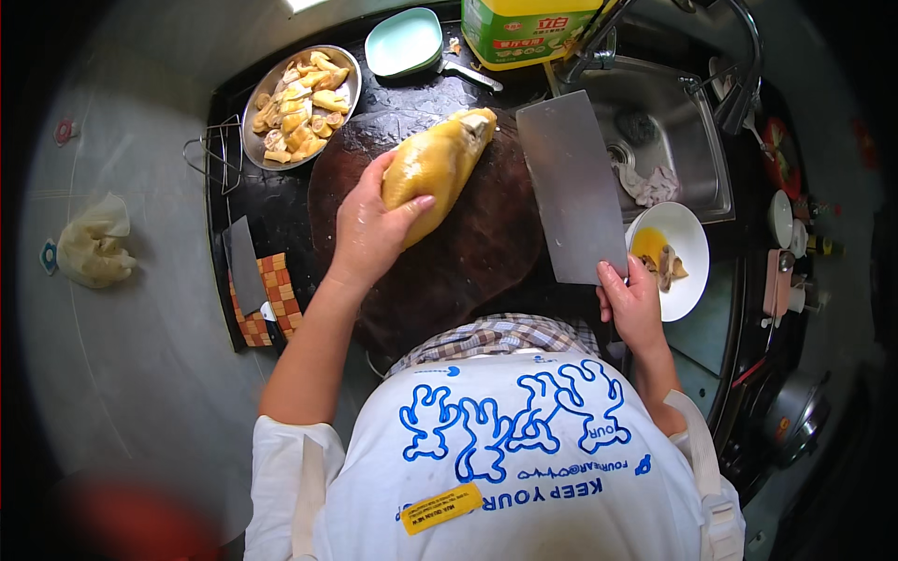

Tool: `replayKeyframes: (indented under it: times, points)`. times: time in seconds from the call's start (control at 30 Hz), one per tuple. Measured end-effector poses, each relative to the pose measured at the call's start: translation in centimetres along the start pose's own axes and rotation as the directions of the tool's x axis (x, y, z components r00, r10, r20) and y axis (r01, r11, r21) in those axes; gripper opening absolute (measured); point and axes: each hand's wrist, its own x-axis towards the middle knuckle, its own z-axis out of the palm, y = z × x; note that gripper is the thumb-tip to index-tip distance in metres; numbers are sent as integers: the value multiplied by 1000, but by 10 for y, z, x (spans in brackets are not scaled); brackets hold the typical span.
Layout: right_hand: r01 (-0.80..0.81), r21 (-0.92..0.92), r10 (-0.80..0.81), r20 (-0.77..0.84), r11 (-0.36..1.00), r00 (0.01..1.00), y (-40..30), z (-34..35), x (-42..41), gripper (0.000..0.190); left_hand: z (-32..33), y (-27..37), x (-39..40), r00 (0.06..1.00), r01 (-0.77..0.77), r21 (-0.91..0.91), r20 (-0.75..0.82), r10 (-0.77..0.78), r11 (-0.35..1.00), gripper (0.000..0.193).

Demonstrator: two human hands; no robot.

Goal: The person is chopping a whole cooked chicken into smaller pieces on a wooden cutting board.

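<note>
My left hand (370,228) is wrapped around a large yellow-skinned piece of chicken (440,172), thumb on its near side. The chicken lies slanted over a round, dark, wet chopping board (484,256), its cut far end showing pale meat. In my right hand (635,301) is a wide Chinese cleaver (572,189), whose handle is mostly hidden by my fingers. Its blade is right of the chicken and apart from it. Chopped chicken pieces (298,116) fill a round metal plate (356,73) at the back left. Beside my right hand, a white bowl (691,291) holds yellow liquid and brownish-grey pieces.
Another cleaver (244,270) rests on a woven mat (275,277) at left. A wire rack (228,158) stands by the plate. Behind the board are a pale green dish (403,43), a white-handled utensil (473,75) and a detergent jug (526,31). A sink (705,154) with a faucet (747,77) is right.
</note>
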Motion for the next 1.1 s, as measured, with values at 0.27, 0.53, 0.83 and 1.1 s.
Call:
replayKeyframes:
  times: [0.27,0.53,0.83,1.1]
  points:
    - [-3,51,0,65,999,998,-3,1,10,17,26,31,2,996,-42,18,82,40,999,86]
    - [27,62,-31,73,998,997,3,-2,23,19,45,88,5,843,460,-694,146,-517,554,93]
    - [44,65,-49,79,997,996,-4,-1,16,18,91,70,10,943,230,-661,-31,-332,714,78]
    - [-37,148,40,-19,988,999,15,-3,25,18,61,34,47,924,-348,568,71,377,746,53]
